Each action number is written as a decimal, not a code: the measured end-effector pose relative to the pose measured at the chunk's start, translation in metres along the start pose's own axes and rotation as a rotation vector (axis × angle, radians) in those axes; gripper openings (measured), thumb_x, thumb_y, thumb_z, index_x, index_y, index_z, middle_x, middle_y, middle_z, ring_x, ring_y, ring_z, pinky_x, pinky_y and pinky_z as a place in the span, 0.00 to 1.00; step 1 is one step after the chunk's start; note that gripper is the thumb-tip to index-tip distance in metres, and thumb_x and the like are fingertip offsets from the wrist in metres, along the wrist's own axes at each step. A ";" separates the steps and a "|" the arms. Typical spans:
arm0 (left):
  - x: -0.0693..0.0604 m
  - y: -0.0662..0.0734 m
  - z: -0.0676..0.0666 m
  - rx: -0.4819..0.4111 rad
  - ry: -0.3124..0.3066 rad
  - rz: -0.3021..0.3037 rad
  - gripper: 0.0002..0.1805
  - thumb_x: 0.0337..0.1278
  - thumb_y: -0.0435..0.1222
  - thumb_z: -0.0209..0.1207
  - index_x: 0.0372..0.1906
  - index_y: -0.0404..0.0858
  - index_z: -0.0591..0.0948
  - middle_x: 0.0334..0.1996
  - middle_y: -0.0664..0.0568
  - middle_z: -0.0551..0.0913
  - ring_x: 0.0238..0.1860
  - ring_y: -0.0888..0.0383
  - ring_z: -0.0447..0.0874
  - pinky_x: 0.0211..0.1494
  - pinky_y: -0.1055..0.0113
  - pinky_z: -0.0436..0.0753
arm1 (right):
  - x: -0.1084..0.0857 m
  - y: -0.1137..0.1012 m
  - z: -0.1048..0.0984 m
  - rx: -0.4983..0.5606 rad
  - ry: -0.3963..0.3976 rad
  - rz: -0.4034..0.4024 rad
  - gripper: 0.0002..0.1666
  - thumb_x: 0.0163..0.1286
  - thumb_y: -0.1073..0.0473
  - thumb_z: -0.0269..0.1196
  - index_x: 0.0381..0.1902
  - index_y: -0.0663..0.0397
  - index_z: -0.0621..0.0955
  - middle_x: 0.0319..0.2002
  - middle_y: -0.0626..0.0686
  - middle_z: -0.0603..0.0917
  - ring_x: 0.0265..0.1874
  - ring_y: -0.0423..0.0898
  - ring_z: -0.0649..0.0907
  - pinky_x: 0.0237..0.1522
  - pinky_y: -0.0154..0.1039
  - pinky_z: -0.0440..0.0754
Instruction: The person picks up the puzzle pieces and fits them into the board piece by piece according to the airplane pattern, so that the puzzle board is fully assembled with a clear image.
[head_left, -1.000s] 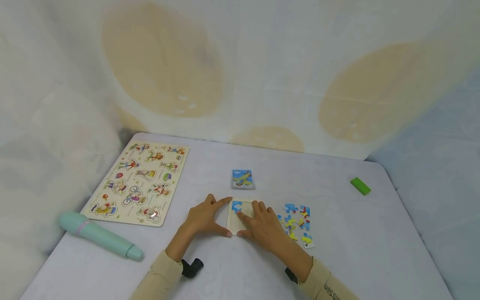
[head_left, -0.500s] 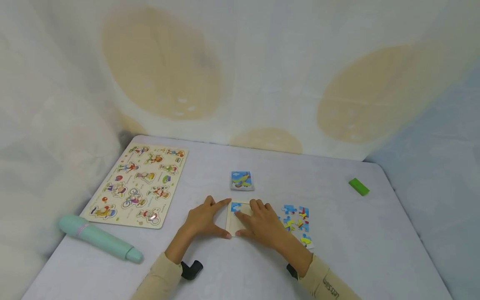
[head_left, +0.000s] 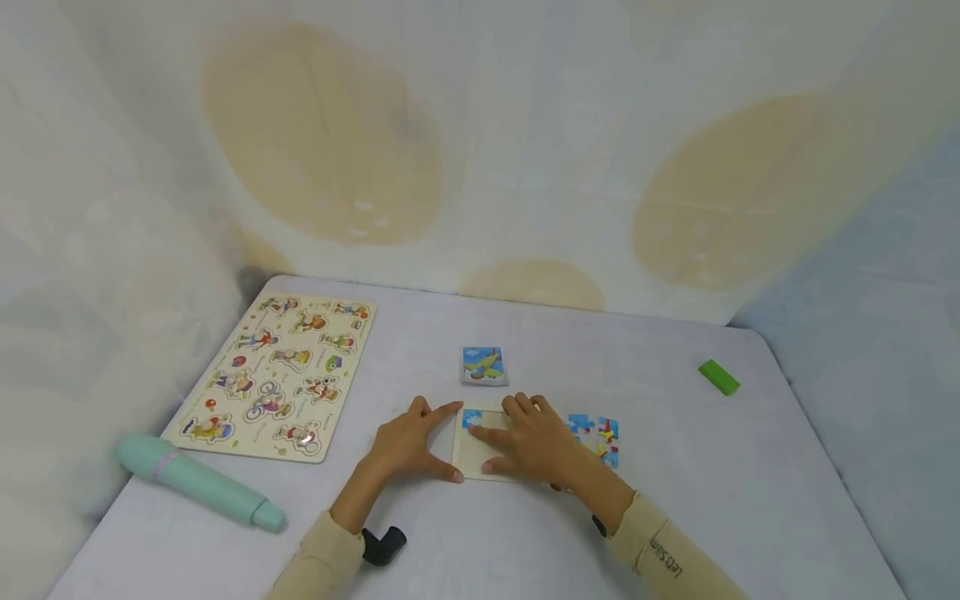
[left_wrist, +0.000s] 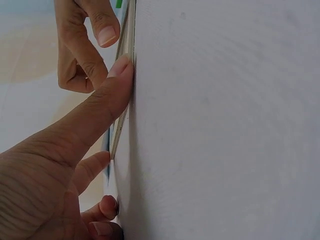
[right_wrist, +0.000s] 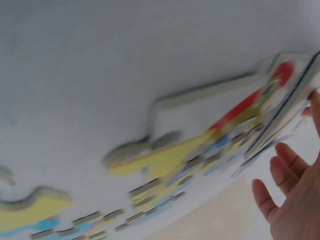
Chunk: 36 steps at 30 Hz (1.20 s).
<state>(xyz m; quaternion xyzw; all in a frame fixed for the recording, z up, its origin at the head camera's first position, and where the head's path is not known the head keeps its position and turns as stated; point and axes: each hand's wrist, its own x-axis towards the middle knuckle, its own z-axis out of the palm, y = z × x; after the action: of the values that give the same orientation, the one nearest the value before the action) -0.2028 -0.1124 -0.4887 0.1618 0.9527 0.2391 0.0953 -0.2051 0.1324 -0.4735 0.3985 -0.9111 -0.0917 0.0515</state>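
A shallow wooden puzzle tray (head_left: 471,458) lies flat between both hands. Blue jigsaw pieces (head_left: 471,418) fill its top-left corner. My left hand (head_left: 405,440) steadies the tray's left side, with index fingertip at the far corner and thumb at the near one. In the left wrist view, the left thumb (left_wrist: 107,97) lies straight against the tray edge. My right hand (head_left: 536,440) reaches over the tray, its extended index finger touching the blue pieces while the other fingers bend. Loose jigsaw pieces (head_left: 607,433) lie to the right, partly hidden under the right hand and forearm.
A small square airplane picture (head_left: 483,367) sits beyond the tray. At left are a large wooden picture board (head_left: 277,375) and a mint-green cylindrical object (head_left: 198,483). A green block (head_left: 719,377) lies at the right. Fabric walls surround the table's back and sides.
My right hand has shifted slightly right, its index fingertip staying near the blue corner, and now covers more loose pieces. The left hand keeps its place at the tray.
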 end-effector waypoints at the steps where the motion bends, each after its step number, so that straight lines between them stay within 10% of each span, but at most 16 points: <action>1: 0.000 0.000 0.001 -0.001 -0.003 -0.002 0.57 0.23 0.61 0.79 0.72 0.57 0.70 0.38 0.52 0.65 0.29 0.57 0.67 0.27 0.64 0.67 | -0.001 0.002 0.001 -0.002 0.006 -0.014 0.34 0.68 0.23 0.48 0.69 0.17 0.70 0.49 0.54 0.74 0.50 0.50 0.72 0.55 0.51 0.71; 20: 0.001 0.001 -0.001 -0.001 -0.012 -0.002 0.57 0.24 0.62 0.79 0.71 0.56 0.70 0.38 0.51 0.66 0.29 0.57 0.68 0.28 0.64 0.68 | -0.001 0.005 0.002 0.209 0.165 0.016 0.35 0.64 0.29 0.60 0.68 0.25 0.74 0.49 0.53 0.74 0.47 0.47 0.73 0.50 0.46 0.72; 30: -0.001 0.000 0.000 -0.005 0.007 0.012 0.57 0.23 0.61 0.79 0.71 0.56 0.70 0.38 0.52 0.65 0.28 0.58 0.66 0.26 0.65 0.65 | -0.027 0.030 0.001 0.381 0.325 0.272 0.27 0.53 0.45 0.77 0.49 0.48 0.87 0.38 0.49 0.70 0.37 0.44 0.67 0.40 0.41 0.68; 36: -0.001 0.000 0.001 -0.009 0.011 0.007 0.58 0.23 0.60 0.79 0.71 0.56 0.70 0.38 0.52 0.65 0.28 0.58 0.65 0.26 0.65 0.64 | -0.049 0.048 0.007 0.502 0.246 0.452 0.26 0.50 0.50 0.79 0.46 0.54 0.88 0.40 0.49 0.72 0.40 0.44 0.69 0.42 0.42 0.70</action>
<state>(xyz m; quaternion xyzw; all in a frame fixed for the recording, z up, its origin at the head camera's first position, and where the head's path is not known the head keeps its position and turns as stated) -0.2017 -0.1123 -0.4891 0.1636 0.9515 0.2445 0.0901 -0.2074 0.2018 -0.4713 0.1952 -0.9573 0.1975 0.0803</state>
